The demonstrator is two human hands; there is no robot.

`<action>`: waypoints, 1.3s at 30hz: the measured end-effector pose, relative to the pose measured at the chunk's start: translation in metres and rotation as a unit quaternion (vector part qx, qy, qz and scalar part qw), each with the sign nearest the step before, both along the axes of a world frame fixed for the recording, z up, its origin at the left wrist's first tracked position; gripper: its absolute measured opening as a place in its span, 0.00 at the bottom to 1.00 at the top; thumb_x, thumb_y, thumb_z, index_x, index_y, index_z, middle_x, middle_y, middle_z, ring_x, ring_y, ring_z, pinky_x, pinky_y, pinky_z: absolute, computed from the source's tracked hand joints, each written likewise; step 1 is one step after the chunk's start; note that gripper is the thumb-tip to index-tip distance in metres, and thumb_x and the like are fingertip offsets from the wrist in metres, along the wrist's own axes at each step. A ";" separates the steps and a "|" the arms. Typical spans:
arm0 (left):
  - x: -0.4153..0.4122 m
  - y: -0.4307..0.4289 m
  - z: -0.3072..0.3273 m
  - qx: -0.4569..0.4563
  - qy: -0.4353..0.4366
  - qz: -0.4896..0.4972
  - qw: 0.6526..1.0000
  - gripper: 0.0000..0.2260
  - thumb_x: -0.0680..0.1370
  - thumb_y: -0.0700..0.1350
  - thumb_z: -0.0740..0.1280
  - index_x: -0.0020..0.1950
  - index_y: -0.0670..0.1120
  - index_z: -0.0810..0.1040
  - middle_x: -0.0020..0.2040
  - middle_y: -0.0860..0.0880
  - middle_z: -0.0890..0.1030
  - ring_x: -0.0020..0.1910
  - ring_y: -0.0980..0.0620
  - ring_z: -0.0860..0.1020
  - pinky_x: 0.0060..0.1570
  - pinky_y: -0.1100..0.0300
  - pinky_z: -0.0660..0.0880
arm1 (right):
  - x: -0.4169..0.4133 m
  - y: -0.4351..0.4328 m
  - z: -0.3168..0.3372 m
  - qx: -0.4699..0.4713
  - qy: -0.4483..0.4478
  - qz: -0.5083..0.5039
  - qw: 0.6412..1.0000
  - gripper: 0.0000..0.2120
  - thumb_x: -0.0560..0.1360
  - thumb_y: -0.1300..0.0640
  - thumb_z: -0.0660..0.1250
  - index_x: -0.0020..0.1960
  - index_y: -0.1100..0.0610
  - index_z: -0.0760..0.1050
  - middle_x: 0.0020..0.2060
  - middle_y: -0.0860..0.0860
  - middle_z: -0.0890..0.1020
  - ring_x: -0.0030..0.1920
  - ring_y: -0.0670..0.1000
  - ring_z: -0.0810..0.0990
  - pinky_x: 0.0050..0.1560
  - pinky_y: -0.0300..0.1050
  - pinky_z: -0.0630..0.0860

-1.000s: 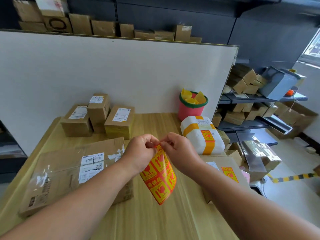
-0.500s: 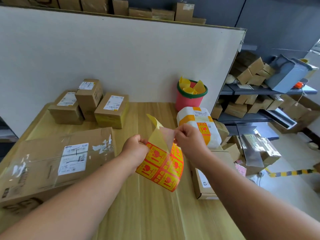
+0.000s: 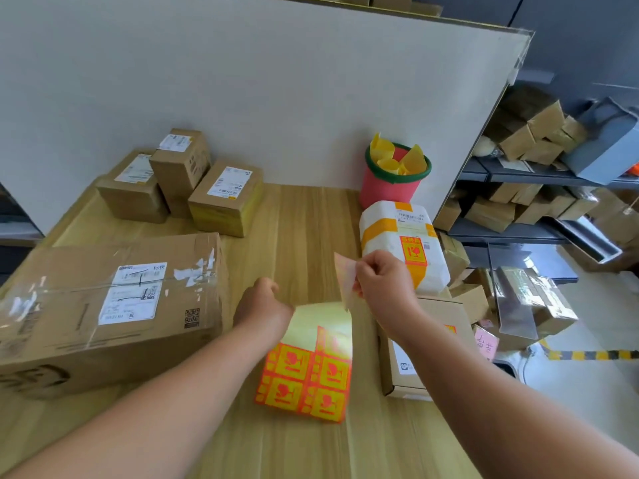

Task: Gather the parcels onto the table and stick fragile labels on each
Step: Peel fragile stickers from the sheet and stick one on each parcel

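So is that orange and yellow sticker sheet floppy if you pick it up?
Probably floppy: the orange and yellow sticker sheet bends as it droops from the left hand. Likely very light, since it is held by one edge. The peeled label in the right hand may curl and cling.

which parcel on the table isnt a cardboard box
The white wrapped parcel beside the red bucket, banded with orange tape; every other one is brown cardboard.

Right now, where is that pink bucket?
In the head view, the pink bucket stands at the table's far right corner, against the white board, just behind the white parcel.
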State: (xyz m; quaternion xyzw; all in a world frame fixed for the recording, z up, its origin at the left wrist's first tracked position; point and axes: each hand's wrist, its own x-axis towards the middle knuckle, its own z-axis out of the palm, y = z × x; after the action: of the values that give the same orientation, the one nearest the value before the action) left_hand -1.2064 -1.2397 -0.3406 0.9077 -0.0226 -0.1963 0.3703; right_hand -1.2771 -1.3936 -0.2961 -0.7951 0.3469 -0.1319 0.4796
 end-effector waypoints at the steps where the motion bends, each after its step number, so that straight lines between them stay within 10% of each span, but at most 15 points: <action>1: -0.003 -0.001 0.007 -0.012 -0.052 -0.031 0.998 0.14 0.75 0.45 0.68 0.59 0.48 0.75 0.56 0.49 0.77 0.52 0.48 0.76 0.47 0.57 0.73 | 0.003 0.004 0.000 0.003 0.003 0.005 1.000 0.07 0.76 0.60 0.60 0.41 0.55 0.75 0.35 0.55 0.82 0.41 0.58 0.82 0.44 0.55 0.80; 7: -0.013 0.008 0.044 -0.091 -0.219 -0.097 0.967 0.05 0.76 0.48 0.68 0.49 0.49 0.82 0.48 0.52 0.82 0.48 0.53 0.79 0.48 0.58 0.75 | 0.022 0.047 0.005 0.044 -0.013 0.057 0.997 0.09 0.75 0.60 0.61 0.37 0.53 0.74 0.34 0.55 0.82 0.36 0.55 0.80 0.42 0.58 0.80; 21: 0.036 0.111 0.060 -0.184 -0.129 0.057 0.973 0.05 0.74 0.41 0.70 0.40 0.49 0.78 0.36 0.52 0.81 0.39 0.51 0.79 0.41 0.58 0.74 | 0.067 0.150 0.025 0.220 -0.042 0.175 0.959 0.08 0.79 0.61 0.62 0.44 0.58 0.78 0.41 0.58 0.83 0.41 0.53 0.82 0.35 0.41 0.78; 27: 0.062 0.151 0.057 -0.252 -0.032 0.116 0.960 0.03 0.77 0.41 0.68 0.43 0.45 0.78 0.41 0.46 0.82 0.40 0.51 0.78 0.38 0.60 0.73 | 0.079 0.165 0.024 0.087 -0.001 0.104 0.991 0.02 0.77 0.55 0.67 0.45 0.53 0.77 0.41 0.51 0.81 0.38 0.48 0.77 0.40 0.44 0.77; 39: 0.078 0.169 0.054 -0.253 0.028 0.104 0.961 0.04 0.78 0.43 0.66 0.45 0.44 0.77 0.42 0.46 0.81 0.37 0.55 0.77 0.36 0.63 0.71 | 0.098 0.183 0.013 0.216 0.058 0.096 0.970 0.05 0.78 0.60 0.64 0.46 0.60 0.77 0.37 0.53 0.80 0.34 0.47 0.74 0.37 0.40 0.74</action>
State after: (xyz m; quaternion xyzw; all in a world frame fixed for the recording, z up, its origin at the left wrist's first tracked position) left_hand -1.1288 -1.0707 -0.2862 0.7757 0.0330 -0.1699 0.6069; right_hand -1.1795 -1.2106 -0.2832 -0.7087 0.3167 0.0392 0.6293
